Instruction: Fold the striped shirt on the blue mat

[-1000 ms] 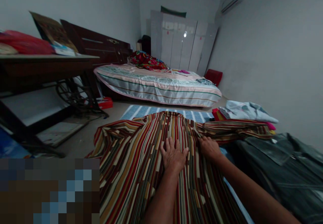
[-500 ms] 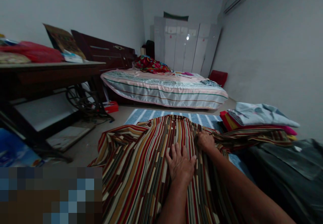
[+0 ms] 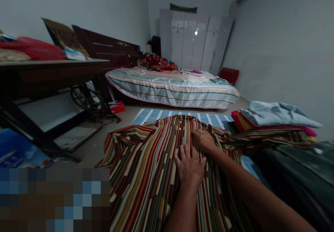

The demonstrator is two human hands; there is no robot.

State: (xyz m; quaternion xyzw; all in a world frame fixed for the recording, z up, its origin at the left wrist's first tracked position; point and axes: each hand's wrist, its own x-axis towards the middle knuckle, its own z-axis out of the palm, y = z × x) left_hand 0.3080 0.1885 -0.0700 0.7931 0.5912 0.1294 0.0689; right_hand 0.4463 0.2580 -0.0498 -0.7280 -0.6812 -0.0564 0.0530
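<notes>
- One long-sleeved cloth garment (image 3: 146, 162), rumpled and striped, lies over one striped mat (image 3: 143, 115).
- Left hand (image 3: 190, 167) rests spread flat on it.
- Right hand (image 3: 205, 141) curls on it; whether pinching, cannot tell.

We identify the blue-and-white striped sheet (image 3: 142, 116) as carrying the multicoloured striped garment (image 3: 138, 169), laid spread out. We note the bed (image 3: 167, 85) bearing a red floral blanket (image 3: 159, 63), and the table (image 3: 62, 72) bearing a red bundle (image 3: 38, 48).
</notes>
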